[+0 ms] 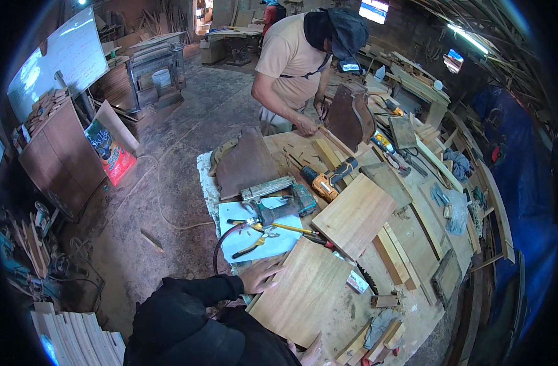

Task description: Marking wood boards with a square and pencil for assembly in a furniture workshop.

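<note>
A flat, light brown wooden board [303, 291] lies at the table's near edge, in front of me. My left hand [259, 278] is at its left edge, with the fingers against the wood. At the board's near end, low in the picture, my right hand [308, 352] holds the edge; part of that hand is cut off by the frame. Just beyond the left hand, yellow-handled pliers [254, 245] and a yellow pencil [294, 229] rest on a white sheet [233, 236]. A second wooden board [355, 216] lies past the first one.
An orange-black cordless drill [324, 183] and a green-grey power tool [285, 209] lie on the table. Across it, a co-worker [300, 67] bends over a dark carved panel [350, 116]. Another dark panel [247, 163] stands at the left. Wood strips [392, 256] cover the right side.
</note>
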Available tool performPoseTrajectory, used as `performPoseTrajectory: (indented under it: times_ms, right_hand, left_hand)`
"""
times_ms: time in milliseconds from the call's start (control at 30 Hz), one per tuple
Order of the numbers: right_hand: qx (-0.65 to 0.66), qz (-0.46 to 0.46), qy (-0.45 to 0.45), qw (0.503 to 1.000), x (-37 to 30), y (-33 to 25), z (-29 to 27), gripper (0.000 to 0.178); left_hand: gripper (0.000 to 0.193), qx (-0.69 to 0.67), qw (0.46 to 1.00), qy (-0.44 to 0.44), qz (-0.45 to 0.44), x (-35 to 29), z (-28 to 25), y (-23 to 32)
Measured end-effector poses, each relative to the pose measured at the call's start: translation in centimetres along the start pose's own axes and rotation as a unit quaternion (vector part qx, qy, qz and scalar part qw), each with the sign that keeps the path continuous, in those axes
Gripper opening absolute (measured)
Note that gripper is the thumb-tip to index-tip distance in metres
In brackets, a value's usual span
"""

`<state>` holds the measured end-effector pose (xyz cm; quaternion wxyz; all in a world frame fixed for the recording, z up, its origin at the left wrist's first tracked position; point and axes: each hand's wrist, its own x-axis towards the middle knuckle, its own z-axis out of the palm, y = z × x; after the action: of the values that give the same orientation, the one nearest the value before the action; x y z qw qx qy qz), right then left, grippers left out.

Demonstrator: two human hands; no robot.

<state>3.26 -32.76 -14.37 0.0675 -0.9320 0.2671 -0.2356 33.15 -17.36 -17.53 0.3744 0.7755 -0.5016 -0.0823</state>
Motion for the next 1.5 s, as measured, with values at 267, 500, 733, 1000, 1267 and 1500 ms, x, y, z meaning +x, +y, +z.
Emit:
performPoseTrajectory:
  times_ms: [267, 500, 733, 1000, 1267, 1500]
  right_hand:
    - [0.052, 0.076, -0.12, 0.989, 0.3, -0.6, -1.1, 0.1]
    - [0.144, 0.087, -0.081, 0.982, -3.1, 2.1, 3.7, 0.113]
    - [0.194, 0.106, -0.143, 0.965, -0.6, 1.0, 1.9, 0.11]
    - [0.182, 0.086, -0.117, 0.973, -0.4, 0.8, 0.7, 0.107]
    - [0.222, 0.128, -0.151, 0.955, -0.4, 1.1, 0.5, 0.1]
    - [0.246, 0.141, -0.132, 0.95, 0.8, 1.4, 0.2, 0.091]
  left_hand:
    - [0.058, 0.006, 1.0, 0.027, 0.013, -0.8, 0.4, -0.4]
    - [0.057, -0.005, 1.0, 0.003, 0.023, 0.8, 0.0, 0.3]
    - [0.062, -0.005, 0.999, 0.039, -0.004, 0.3, -0.9, 0.4]
    - [0.064, -0.028, 0.999, 0.012, 0.015, 1.0, -0.8, 0.7]
    - [0.073, -0.004, 1.0, 0.022, 0.001, 0.5, -0.3, 0.2]
    - [0.075, -0.006, 0.999, -0.037, -0.003, 1.2, -0.5, 0.7]
